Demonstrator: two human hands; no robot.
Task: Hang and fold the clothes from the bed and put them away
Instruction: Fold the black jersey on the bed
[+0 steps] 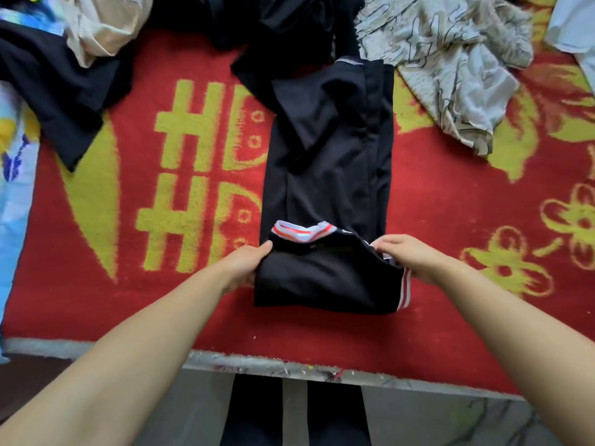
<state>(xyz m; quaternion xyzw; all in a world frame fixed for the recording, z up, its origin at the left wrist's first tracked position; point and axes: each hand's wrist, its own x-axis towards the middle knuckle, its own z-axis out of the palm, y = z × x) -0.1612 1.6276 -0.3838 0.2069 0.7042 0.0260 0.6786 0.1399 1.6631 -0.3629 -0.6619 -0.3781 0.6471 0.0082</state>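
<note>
- The long black jersey garment with white-and-red ribbed trim (328, 175) lies on the red-and-yellow woven blanket (450, 220), its long axis running 12 to 6 o'clock.
- The left hand (246, 263) and right hand (407, 255) each pinch a side of the near end, folded toward 12.
- Beyond, at 12, a dark clothes heap (273, 24) crowds the far end; a grey patterned cloth (450, 59) lies at 1.

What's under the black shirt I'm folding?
The black shirt lies on the red and yellow blanket. Both hands grip its near end. Whatever lies beneath the cloth is covered.
</note>
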